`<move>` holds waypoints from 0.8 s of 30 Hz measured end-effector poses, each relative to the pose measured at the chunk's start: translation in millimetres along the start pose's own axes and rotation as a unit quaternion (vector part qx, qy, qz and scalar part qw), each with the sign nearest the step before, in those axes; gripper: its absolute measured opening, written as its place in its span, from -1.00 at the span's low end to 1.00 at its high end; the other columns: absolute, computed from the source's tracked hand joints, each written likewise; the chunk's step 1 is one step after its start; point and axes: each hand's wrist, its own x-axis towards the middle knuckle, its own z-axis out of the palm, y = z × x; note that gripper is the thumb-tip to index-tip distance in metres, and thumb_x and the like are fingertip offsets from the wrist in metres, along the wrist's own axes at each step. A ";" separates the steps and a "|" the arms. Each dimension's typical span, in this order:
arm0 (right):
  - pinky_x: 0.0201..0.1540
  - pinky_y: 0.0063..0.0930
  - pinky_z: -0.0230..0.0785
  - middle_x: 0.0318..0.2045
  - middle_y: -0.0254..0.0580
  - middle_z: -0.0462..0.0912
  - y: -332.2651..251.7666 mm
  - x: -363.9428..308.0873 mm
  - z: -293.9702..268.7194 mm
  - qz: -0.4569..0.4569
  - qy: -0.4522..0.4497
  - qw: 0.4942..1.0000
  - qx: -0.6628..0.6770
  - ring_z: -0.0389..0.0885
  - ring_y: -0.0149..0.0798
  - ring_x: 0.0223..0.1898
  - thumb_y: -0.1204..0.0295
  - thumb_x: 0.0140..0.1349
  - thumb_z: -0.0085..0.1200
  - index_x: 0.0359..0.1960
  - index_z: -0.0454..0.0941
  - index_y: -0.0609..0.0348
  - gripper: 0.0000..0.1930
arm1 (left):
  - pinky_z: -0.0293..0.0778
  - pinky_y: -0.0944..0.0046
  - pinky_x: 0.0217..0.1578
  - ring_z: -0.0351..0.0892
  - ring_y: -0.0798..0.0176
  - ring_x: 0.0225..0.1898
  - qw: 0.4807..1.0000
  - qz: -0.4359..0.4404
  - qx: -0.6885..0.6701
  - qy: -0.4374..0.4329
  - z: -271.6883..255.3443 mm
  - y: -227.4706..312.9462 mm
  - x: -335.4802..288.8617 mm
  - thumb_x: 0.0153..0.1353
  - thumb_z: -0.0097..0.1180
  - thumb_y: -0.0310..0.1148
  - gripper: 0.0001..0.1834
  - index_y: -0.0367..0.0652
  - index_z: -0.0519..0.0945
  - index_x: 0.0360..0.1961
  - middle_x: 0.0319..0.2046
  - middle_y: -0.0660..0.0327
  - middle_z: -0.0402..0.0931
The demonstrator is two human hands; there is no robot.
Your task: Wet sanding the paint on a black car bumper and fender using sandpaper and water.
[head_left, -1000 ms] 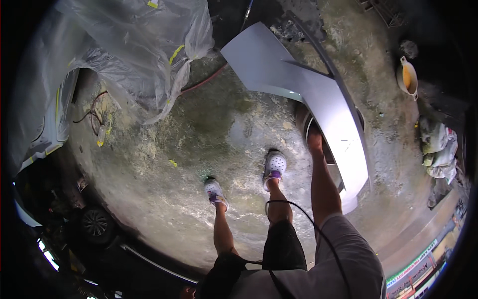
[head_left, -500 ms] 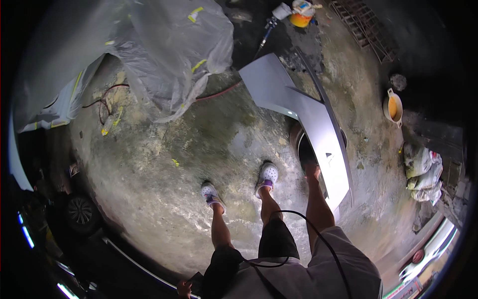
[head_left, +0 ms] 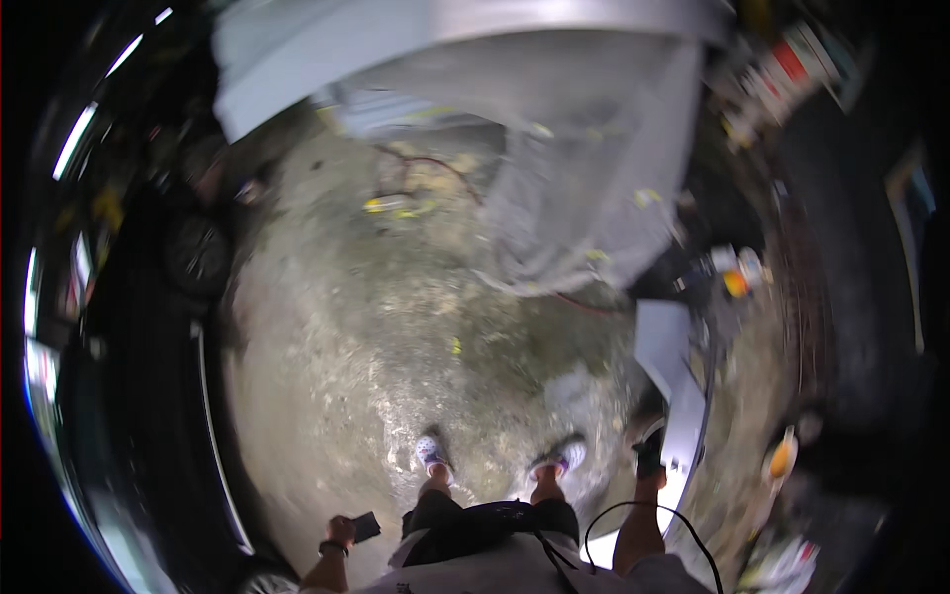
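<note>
At the lower left, my left hand [head_left: 341, 530] is closed round a small dark flat rectangular thing [head_left: 366, 526], its kind unclear; a dark band circles the wrist. My right hand [head_left: 656, 481] is at the near left edge of a long silver-white car body panel [head_left: 685, 416]. Something dark [head_left: 648, 458] is at its fingers, too blurred to name. The panel lies lengthwise on my right, raised over a round thing [head_left: 651, 428] that is mostly hidden.
Clear plastic sheeting [head_left: 594, 188] drapes ahead, below a pale car body edge [head_left: 327, 59]. A reddish hose [head_left: 586, 305] runs on the concrete floor [head_left: 346, 376]. A spray gun [head_left: 698, 272] and an orange-and-white pot [head_left: 737, 283] lie far right. A dark car [head_left: 148, 386] stands left.
My view has swung up and to the left, so the panel sits lower right. My left hand with the dark rectangular thing has come further into view. My right hand remains beside the panel.
</note>
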 end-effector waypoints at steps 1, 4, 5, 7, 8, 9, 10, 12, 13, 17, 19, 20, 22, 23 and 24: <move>-0.45 -0.16 0.54 -0.58 -0.33 0.59 -17.3 -23.9 -0.2 -0.016 -0.035 0.999 -0.020 0.64 -0.17 -0.49 0.20 0.13 0.15 -0.49 0.61 0.07 -0.78 | 0.68 0.00 -0.32 0.75 -0.02 -0.35 0.998 0.046 -0.029 -0.030 5.2 -10.4 10.8 0.11 0.14 -0.33 -0.76 -0.18 0.70 -0.24 -0.36 0.00 0.71; -0.52 -0.37 0.48 -0.55 -0.35 0.62 -29.8 -110.8 58.4 0.066 -0.112 0.992 -0.005 0.55 -0.26 -0.60 0.28 0.23 0.14 -0.37 0.66 0.01 -0.86 | 0.69 0.02 -0.36 0.74 -0.07 -0.40 0.909 -0.254 -0.331 -0.017 -22.5 32.0 13.4 0.11 0.12 -0.38 -0.70 -0.23 0.62 -0.12 -0.40 -0.10 0.69; -0.34 -0.33 0.50 -0.28 -0.40 0.71 -67.6 -68.5 41.0 0.070 -0.283 0.945 -0.148 0.64 -0.22 -0.30 0.01 0.27 0.06 -0.16 0.66 -0.09 -0.67 | 0.67 0.02 -0.22 0.74 -0.10 -0.28 0.877 -0.271 -0.394 -0.040 -4.2 19.0 26.4 0.09 0.13 -0.41 -0.62 -0.24 0.56 -0.02 -0.36 -0.14 0.68; -0.36 -0.31 0.47 -0.21 -0.39 0.70 -12.9 -148.8 90.1 0.080 -0.108 0.977 -0.167 0.63 -0.27 -0.25 -0.17 0.20 0.15 -0.11 0.61 -0.13 -0.54 | 0.64 0.04 -0.16 0.73 -0.08 -0.18 0.940 -0.167 -0.288 0.075 22.0 -57.3 41.2 0.05 0.17 -0.40 -0.57 -0.23 0.54 0.01 -0.27 -0.12 0.69; -0.32 -0.26 0.50 -0.20 -0.40 0.69 -1.5 -174.9 108.6 0.056 -0.170 0.969 -0.173 0.63 -0.25 -0.23 -0.19 0.18 0.18 -0.09 0.59 -0.14 -0.52 | 0.64 0.04 -0.17 0.72 -0.08 -0.16 0.885 -0.261 -0.376 0.087 4.7 -53.7 55.4 0.04 0.19 -0.38 -0.58 -0.23 0.56 -0.01 -0.24 -0.11 0.69; -0.28 -0.22 0.52 -0.19 -0.39 0.68 14.4 -189.4 133.0 0.068 -0.203 0.954 -0.209 0.62 -0.25 -0.20 -0.16 0.19 0.19 -0.10 0.59 -0.15 -0.55 | 0.64 0.07 -0.18 0.72 -0.05 -0.19 0.866 -0.286 -0.399 0.094 -0.9 -69.1 68.3 0.04 0.21 -0.36 -0.59 -0.23 0.59 -0.04 -0.25 -0.09 0.69; -0.25 -0.18 0.54 -0.19 -0.38 0.68 24.8 -195.1 154.9 0.075 -0.233 0.937 -0.247 0.62 -0.24 -0.17 -0.12 0.20 0.19 -0.11 0.60 -0.16 -0.59 | 0.63 0.09 -0.19 0.73 -0.03 -0.21 0.845 -0.310 -0.424 0.097 -5.0 -82.8 79.0 0.03 0.23 -0.33 -0.60 -0.23 0.62 -0.07 -0.26 -0.07 0.70; -0.32 -0.20 0.53 -0.24 -0.33 0.67 83.9 -261.1 212.9 0.079 -0.222 0.924 -0.302 0.59 -0.16 -0.28 -0.01 0.21 0.15 -0.13 0.60 -0.15 -0.67 | 0.64 0.16 -0.29 0.74 0.10 -0.34 0.844 -0.270 -0.453 0.098 -40.8 -121.3 119.7 0.02 0.27 -0.28 -0.64 -0.23 0.72 -0.14 -0.32 -0.03 0.72; -0.39 -0.21 0.53 -0.28 -0.28 0.66 111.1 -305.6 247.2 0.076 -0.199 0.908 -0.360 0.56 -0.08 -0.38 0.10 0.22 0.11 -0.14 0.60 -0.14 -0.74 | 0.64 0.17 -0.34 0.74 0.14 -0.39 0.813 -0.268 -0.499 0.131 -61.8 -128.3 126.1 0.02 0.26 -0.28 -0.64 -0.23 0.72 -0.15 -0.33 0.00 0.72; -0.34 -0.13 0.54 -0.31 -0.17 0.63 215.8 -379.1 356.3 0.102 -0.407 0.792 -0.443 0.57 -0.06 -0.38 0.25 0.23 0.09 -0.14 0.58 0.03 -0.76 | 0.53 0.30 -0.37 0.60 0.34 -0.38 0.715 -0.146 -0.674 0.117 -189.1 -146.2 196.2 0.15 0.26 -0.38 -0.79 -0.15 0.70 -0.18 -0.36 0.27 0.65; -0.33 -0.13 0.54 -0.35 -0.14 0.63 280.9 -443.8 423.7 0.054 -0.486 0.719 -0.494 0.60 -0.09 -0.37 0.28 0.25 0.09 -0.17 0.58 0.11 -0.78 | 0.48 0.32 -0.23 0.55 0.42 -0.24 0.610 -0.073 -0.784 0.090 -277.1 -139.4 210.0 0.22 0.22 -0.46 -0.87 -0.08 0.64 -0.20 -0.31 0.35 0.60; -0.32 -0.13 0.54 -0.37 -0.14 0.63 315.0 -471.6 453.8 0.031 -0.546 0.670 -0.502 0.62 -0.12 -0.36 0.28 0.26 0.10 -0.20 0.58 0.14 -0.79 | 0.48 0.33 -0.20 0.55 0.41 -0.23 0.618 -0.016 -0.783 0.076 -297.7 -145.3 238.6 0.25 0.19 -0.47 -0.86 -0.04 0.63 -0.17 -0.31 0.36 0.59; -0.33 -0.15 0.55 -0.38 -0.17 0.64 404.3 -537.3 510.8 -0.260 -0.686 0.489 -0.472 0.65 -0.17 -0.32 0.27 0.28 0.10 -0.21 0.57 0.12 -0.80 | 0.46 0.35 -0.18 0.54 0.40 -0.19 0.602 0.047 -0.795 0.063 -368.5 -138.3 261.6 0.28 0.16 -0.44 -0.82 -0.05 0.59 -0.09 -0.24 0.36 0.58; -0.30 -0.13 0.56 -0.34 -0.16 0.65 434.7 -581.8 540.4 -0.074 -0.677 0.550 -0.484 0.65 -0.17 -0.30 0.27 0.28 0.10 -0.20 0.57 0.12 -0.79 | 0.45 0.36 -0.18 0.52 0.42 -0.18 0.598 0.088 -0.795 0.056 -398.1 -136.1 277.0 0.30 0.16 -0.43 -0.80 -0.06 0.57 -0.06 -0.21 0.37 0.56; -0.27 -0.11 0.56 -0.30 -0.16 0.67 460.4 -672.7 563.6 0.102 -0.622 0.605 -0.487 0.66 -0.16 -0.28 0.26 0.27 0.10 -0.19 0.57 0.12 -0.78 | 0.43 0.35 -0.20 0.49 0.44 -0.20 0.597 0.120 -0.791 0.062 -419.5 -139.6 291.0 0.32 0.15 -0.41 -0.79 -0.06 0.56 -0.03 -0.21 0.39 0.54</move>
